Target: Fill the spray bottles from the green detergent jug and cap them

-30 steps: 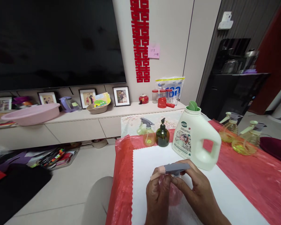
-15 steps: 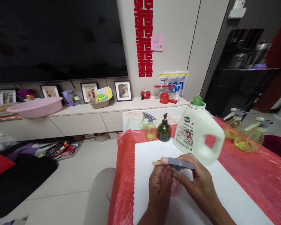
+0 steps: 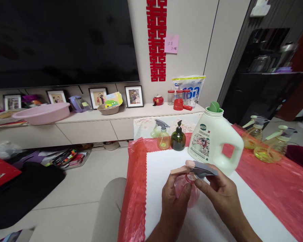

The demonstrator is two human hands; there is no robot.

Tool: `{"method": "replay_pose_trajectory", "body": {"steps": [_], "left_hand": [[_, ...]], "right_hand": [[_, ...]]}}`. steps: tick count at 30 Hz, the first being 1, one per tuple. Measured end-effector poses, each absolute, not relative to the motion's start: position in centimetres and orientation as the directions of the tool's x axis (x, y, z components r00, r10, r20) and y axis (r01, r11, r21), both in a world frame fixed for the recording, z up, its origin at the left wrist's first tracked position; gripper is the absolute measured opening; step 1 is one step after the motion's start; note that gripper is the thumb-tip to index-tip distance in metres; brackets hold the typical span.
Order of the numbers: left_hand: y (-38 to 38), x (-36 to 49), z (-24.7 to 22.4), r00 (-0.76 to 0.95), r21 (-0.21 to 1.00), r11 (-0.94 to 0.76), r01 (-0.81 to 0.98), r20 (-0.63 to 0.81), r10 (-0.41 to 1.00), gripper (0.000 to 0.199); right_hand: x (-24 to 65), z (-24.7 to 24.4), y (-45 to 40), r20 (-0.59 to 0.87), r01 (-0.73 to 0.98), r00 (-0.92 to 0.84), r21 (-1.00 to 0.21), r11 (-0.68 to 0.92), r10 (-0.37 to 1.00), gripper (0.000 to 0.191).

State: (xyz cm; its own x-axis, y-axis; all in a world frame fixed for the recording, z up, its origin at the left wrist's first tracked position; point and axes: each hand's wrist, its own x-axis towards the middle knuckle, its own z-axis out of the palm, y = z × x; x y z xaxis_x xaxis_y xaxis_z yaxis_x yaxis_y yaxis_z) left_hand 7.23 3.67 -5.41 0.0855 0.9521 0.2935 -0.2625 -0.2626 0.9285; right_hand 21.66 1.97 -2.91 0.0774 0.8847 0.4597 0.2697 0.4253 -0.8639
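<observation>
My left hand (image 3: 174, 201) is wrapped around a see-through pink bottle (image 3: 195, 198), its neck facing up between my thumbs. In my right hand (image 3: 224, 195) is a trigger spray head (image 3: 204, 168), grey with a peach-coloured trigger. The spray head sits tilted over the bottle's neck, and the neck's red rim shows beside it. Whether its dip tube is inside the bottle I cannot tell. Just beyond my right hand stands a large pale green jug (image 3: 213, 131) with a handle and a green cap or scoop (image 3: 214, 106) in its mouth.
A yellowish spray bottle (image 3: 163, 142) and a dark green pump bottle (image 3: 178, 140) stand behind my hands. Two more spray bottles (image 3: 269, 153) stand at the right on red plastic sheeting (image 3: 272, 188). A white mat (image 3: 155, 188) lies under my hands. Behind runs a low cabinet (image 3: 86, 131).
The spray head has been raised and tilted away from the pink bottle, so the red-rimmed neck now shows. My right hand has shifted slightly right with it.
</observation>
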Motion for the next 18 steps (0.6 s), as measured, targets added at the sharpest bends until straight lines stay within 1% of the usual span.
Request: {"method": "replay_pose_trajectory", "body": {"steps": [2,5,7,9,11,12,14,18], "left_hand": [[3.6,7.2,-5.4,0.087,0.926,-0.273,-0.26,0.304,0.949,0.033],[3.6,7.2,-5.9,0.108,0.926,-0.3,-0.228,0.331,0.938,0.031],[3.7,7.2,-6.2,0.109,0.923,-0.33,-0.197,0.356,0.928,0.029],[3.7,7.2,-6.4,0.1,0.916,-0.365,-0.17,0.384,0.918,0.027],[3.8,7.2,-6.2,0.094,0.906,-0.397,-0.147,0.412,0.906,0.026],[3.8,7.2,-6.2,0.096,0.901,-0.411,-0.138,0.425,0.9,0.026],[3.8,7.1,-6.1,0.097,0.896,-0.427,-0.124,0.439,0.893,0.026],[3.7,7.1,-6.7,0.092,0.902,-0.423,-0.083,0.43,0.898,0.025]], "right_hand": [[21.8,-2.7,1.7,0.475,0.315,0.084,-0.847,0.429,0.876,0.029],[21.9,-2.0,1.4,0.531,0.442,0.102,-0.782,0.44,0.841,0.025],[21.8,-1.5,1.4,0.582,0.544,0.062,-0.701,0.461,0.811,0.021],[21.6,-0.9,1.5,0.654,0.644,0.008,-0.582,0.496,0.756,0.018],[21.4,-0.5,1.6,0.707,0.701,-0.03,-0.489,0.519,0.707,0.017],[21.4,-0.4,1.7,0.718,0.71,-0.039,-0.47,0.524,0.695,0.017],[21.3,-0.3,1.8,0.709,0.705,-0.046,-0.475,0.526,0.703,0.016],[21.1,-0.9,1.9,0.678,0.669,-0.047,-0.524,0.527,0.734,0.014]]}}
